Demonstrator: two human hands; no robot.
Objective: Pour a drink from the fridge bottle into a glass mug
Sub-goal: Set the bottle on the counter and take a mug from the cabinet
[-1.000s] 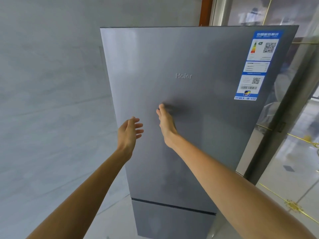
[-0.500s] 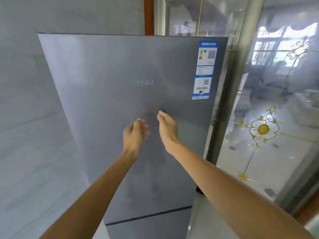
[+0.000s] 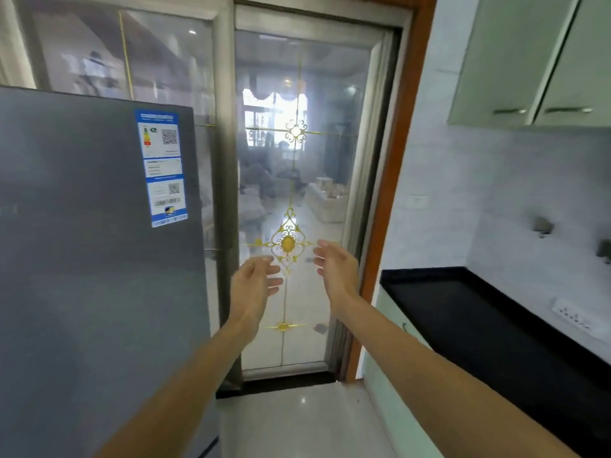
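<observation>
The grey fridge [image 3: 92,259] fills the left of the head view with its door closed and a blue energy label [image 3: 162,166] near its upper right corner. My left hand [image 3: 254,282] and my right hand [image 3: 337,269] are raised in the air to the right of the fridge, in front of the glass door, palms facing each other. Both have relaxed fingers, hold nothing and touch nothing. No bottle or glass mug is in view.
A sliding glass door [image 3: 297,200] with gold ornaments stands straight ahead. A black countertop [image 3: 489,325] runs along the right wall, under pale upper cabinets [image 3: 529,61]. A white socket [image 3: 573,317] sits above the counter. Pale floor tiles [image 3: 297,421] lie between fridge and counter.
The view has swung right, from the fridge door to the glass door and counter. My right hand has come off the fridge door; both hands now hover beside the fridge.
</observation>
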